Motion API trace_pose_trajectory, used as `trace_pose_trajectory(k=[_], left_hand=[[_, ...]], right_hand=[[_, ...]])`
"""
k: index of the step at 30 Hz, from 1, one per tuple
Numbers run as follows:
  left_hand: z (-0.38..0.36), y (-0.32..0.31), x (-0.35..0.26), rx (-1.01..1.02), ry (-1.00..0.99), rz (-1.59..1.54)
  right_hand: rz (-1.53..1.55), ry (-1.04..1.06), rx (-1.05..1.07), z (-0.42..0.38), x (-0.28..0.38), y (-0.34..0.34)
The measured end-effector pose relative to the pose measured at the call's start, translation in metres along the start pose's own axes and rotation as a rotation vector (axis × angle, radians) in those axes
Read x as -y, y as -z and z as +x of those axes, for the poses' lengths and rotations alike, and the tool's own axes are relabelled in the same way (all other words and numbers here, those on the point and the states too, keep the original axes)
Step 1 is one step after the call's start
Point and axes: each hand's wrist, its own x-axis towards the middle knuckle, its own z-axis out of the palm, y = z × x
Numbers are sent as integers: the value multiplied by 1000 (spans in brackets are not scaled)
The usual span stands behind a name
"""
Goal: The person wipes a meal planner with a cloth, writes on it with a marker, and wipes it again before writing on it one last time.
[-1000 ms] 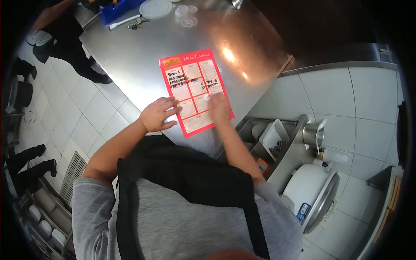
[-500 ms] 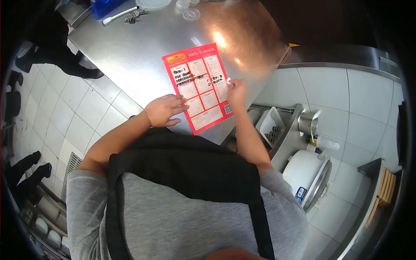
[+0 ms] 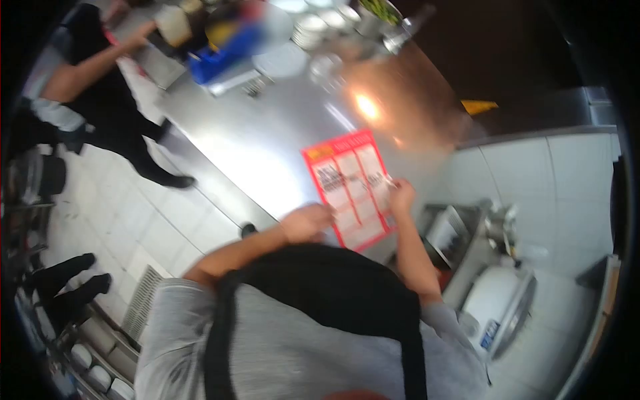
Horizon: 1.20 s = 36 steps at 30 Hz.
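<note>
A red-bordered meal planner sheet (image 3: 350, 190) with black handwriting lies on the steel table (image 3: 267, 160), blurred by motion. My left hand (image 3: 308, 223) rests at its lower left edge; the fingers are smeared, so how far apart they are is unclear. At the sheet's right edge is my right hand (image 3: 401, 195), its fingers closed around a small white thing that I cannot make out.
Keys (image 3: 253, 87), a blue object (image 3: 230, 57), a round lid (image 3: 280, 61) and stacked white dishes (image 3: 310, 30) stand toward the far side. A co-worker's arm (image 3: 93, 70) reaches in at upper left. Right of me are a tray (image 3: 448, 233) and white cooker (image 3: 497, 293).
The view has tilted up, so the sheet and both hands appear lower and further right. More dishes and the co-worker's arm now show. Both hands stay beside the sheet.
</note>
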Motion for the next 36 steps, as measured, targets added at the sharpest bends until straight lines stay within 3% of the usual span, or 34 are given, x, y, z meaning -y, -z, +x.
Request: trace_pose_trajectory(k=[2,5,6,10,14,16,17,18,20,22,24,27,28,30,32,36], left_hand=[[3,3,2,17,-23,-31],[2,5,-1,15,-71,81],[2,7,-3,7,-72,129],[3,16,-17,-26,-67,223],[1,19,-10,-50,-27,118],[4,41,-5,-275,113,318],[17,65,-9,-480,265,423],[22,111,-19,-553,348,526],[38,216,-60,-945,317,782],[45,295,-114,-1091,246,924],[62,323,-158,-1157,52,1109],[80,306,-169,-718,-97,820],[89,279,-158,-692,-132,720],[88,210,-129,-372,14,512],[72,132,-93,-61,23,286],[23,23,-62,4,-8,317]], right_hand=[[-112,129,-17,7,-18,-6],[-20,84,86,27,-52,-21],[19,36,147,20,-8,6],[84,-10,223,33,-13,10],[200,-35,250,40,-25,-2],[166,-41,252,38,-20,0],[145,-48,247,36,-12,6],[148,-30,244,34,-7,10],[153,0,240,31,1,16],[124,3,265,35,-10,13],[96,26,247,40,-13,5],[18,100,216,41,-27,-3],[-6,128,217,45,-34,-9],[-99,192,229,48,-43,-14],[-27,150,211,39,-35,-9],[-33,315,3,8,-12,-6]])
